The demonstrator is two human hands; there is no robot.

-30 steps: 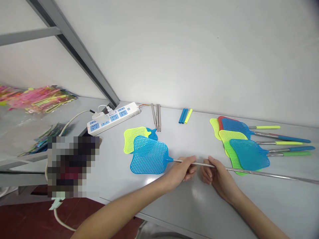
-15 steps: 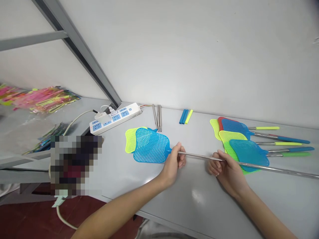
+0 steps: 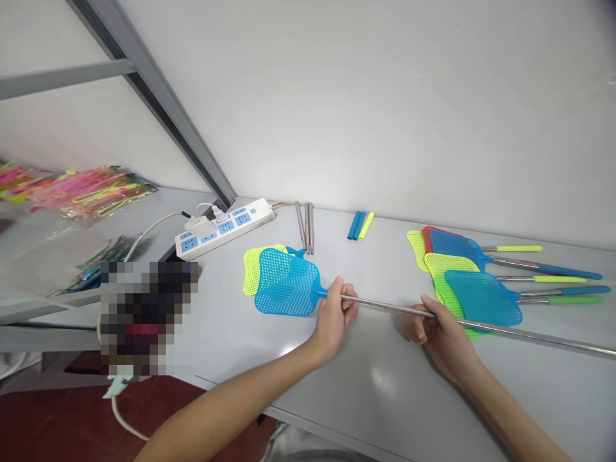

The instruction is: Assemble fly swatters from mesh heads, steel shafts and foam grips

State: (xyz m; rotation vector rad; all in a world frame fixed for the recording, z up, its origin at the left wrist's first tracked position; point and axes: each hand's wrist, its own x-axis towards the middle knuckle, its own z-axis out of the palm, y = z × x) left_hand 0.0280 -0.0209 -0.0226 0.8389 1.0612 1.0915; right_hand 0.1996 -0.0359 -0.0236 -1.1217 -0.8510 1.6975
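Observation:
My left hand (image 3: 337, 312) is closed round a blue fly swatter (image 3: 285, 282), near where its perforated head meets the metal rod. My right hand (image 3: 436, 330) grips the same swatter's rod farther along. The extended rod runs off to the right edge, so its far end is out of view. Under the blue head lie a yellow swatter head (image 3: 251, 272) and part of another blue one. Behind them rest several bare metal rods (image 3: 309, 228). Two blue sleeves and one yellow handle sleeve (image 3: 366, 226) lie near the wall.
Several swatters with coloured handles lie stacked at the right, a blue one (image 3: 484, 298) on top. A white power strip (image 3: 226, 228) with plugs stands at the left beside a metal frame post (image 3: 168, 96). Bagged colourful items (image 3: 91, 189) lie on the left surface.
The blue swatter head has turned slightly and shifted a little to the left relative to my left hand. Both hands keep their grip on the rod.

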